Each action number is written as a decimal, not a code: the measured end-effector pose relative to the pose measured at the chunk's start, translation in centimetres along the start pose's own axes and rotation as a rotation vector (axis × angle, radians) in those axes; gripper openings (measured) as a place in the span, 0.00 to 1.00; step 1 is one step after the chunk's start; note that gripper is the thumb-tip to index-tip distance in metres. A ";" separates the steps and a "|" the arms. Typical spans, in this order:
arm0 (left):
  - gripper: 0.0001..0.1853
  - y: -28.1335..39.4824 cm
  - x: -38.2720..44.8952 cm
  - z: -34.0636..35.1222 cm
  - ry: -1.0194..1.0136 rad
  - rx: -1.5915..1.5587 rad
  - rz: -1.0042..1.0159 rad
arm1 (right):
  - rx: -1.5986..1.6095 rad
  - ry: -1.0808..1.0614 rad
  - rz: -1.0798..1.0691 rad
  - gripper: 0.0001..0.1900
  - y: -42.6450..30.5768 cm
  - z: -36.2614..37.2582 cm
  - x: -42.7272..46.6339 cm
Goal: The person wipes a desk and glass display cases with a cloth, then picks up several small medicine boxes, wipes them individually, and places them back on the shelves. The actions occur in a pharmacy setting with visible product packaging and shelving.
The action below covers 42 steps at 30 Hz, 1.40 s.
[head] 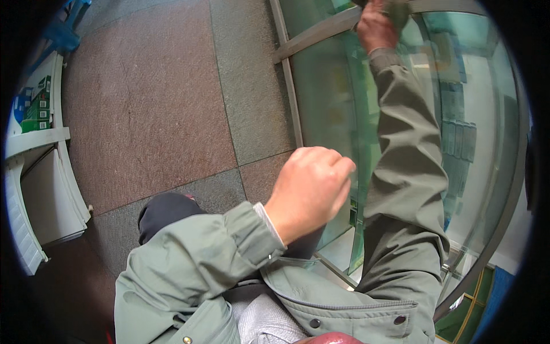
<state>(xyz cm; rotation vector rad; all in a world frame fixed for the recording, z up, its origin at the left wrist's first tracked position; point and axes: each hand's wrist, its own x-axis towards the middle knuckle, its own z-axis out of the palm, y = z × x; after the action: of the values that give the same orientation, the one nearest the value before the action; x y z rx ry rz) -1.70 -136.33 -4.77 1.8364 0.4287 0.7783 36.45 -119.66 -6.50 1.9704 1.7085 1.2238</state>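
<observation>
My left hand (311,191) is curled into a fist in front of my body, with nothing visible in it. It hovers over the floor beside a glass display case (322,86). My right arm reaches far forward along the glass, and my right hand (377,28) grips a dark greenish cloth (397,15) at the top edge of the view. That hand and the cloth are blurred, close to the metal frame of the case. Part of the cloth is cut off by the picture's edge.
Behind the glass stand several stacked packages (459,139). At the left is a white shelf unit (38,139) holding green and blue boxes (38,114). A blue object (62,34) stands at upper left. The floor (146,107) has reddish and grey tiles. A blue cloth-like item (498,296) hangs at lower right.
</observation>
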 end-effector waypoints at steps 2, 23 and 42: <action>0.09 0.3 -0.9 -0.6 -0.019 0.007 -0.010 | 0.012 -0.222 -0.020 0.35 -4.6 3.8 -2.9; 0.15 -0.4 -2.3 0.9 -0.060 0.094 0.034 | 0.370 -0.510 -0.259 0.11 -16.0 13.2 -18.2; 0.06 -4.3 -2.2 6.2 -0.333 0.235 0.140 | 0.367 -0.765 -0.334 0.27 -6.5 -3.8 -25.6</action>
<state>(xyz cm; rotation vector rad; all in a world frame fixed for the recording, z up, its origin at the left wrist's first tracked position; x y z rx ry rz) 1.26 -140.29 -10.93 2.1878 0.1824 0.5151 30.44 -142.33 -19.26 1.8560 1.7785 0.0070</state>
